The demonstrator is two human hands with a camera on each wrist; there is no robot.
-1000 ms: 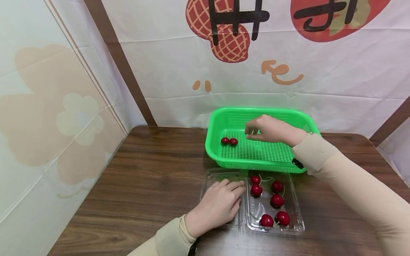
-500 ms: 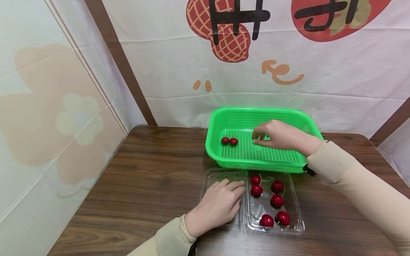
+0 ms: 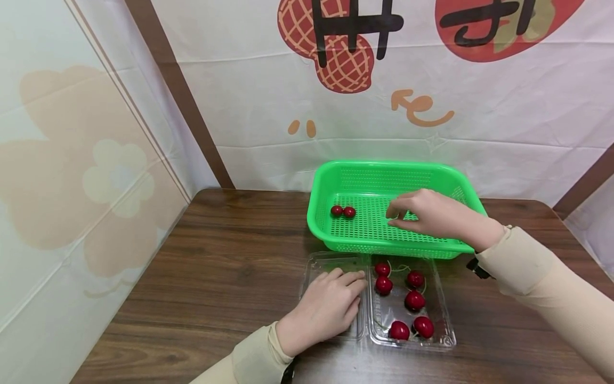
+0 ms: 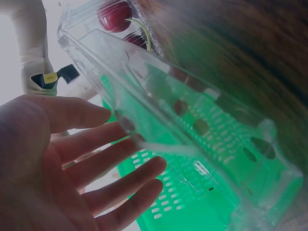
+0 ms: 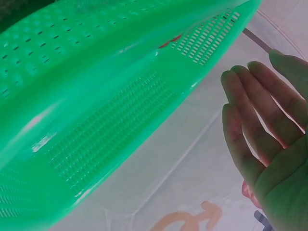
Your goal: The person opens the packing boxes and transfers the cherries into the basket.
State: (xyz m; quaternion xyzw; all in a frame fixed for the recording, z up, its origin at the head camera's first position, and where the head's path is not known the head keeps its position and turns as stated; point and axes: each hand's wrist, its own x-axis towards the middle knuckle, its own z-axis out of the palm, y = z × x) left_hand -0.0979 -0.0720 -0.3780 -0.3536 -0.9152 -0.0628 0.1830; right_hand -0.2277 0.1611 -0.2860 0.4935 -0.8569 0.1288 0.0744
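Observation:
My left hand point(image 3: 328, 304) rests with relaxed fingers on the left half of a clear plastic clamshell box point(image 3: 310, 266), near its middle fold. In the left wrist view the fingers point(image 4: 130, 183) spread beside the clear plastic wall. The box's right half holds several dark red cherries with green stems, one cherry point(image 3: 414, 301) near its middle. Over the right part of a green plastic basket point(image 3: 318, 176) hovers my right hand point(image 3: 431, 213), fingers loosely bent and nothing between them. Two cherries point(image 3: 342, 212) lie together on the basket floor at the left.
The basket stands behind the box on a dark wooden table point(image 3: 216, 277), close to the printed cloth point(image 3: 249, 106) at the back. Another cloth panel point(image 3: 72, 186) runs along the left side. The basket's front rim reaches right up to the box's back edge.
My right hand has moved right and toward me over the basket, away from the two cherries. The left hand, box and basket have stayed in place.

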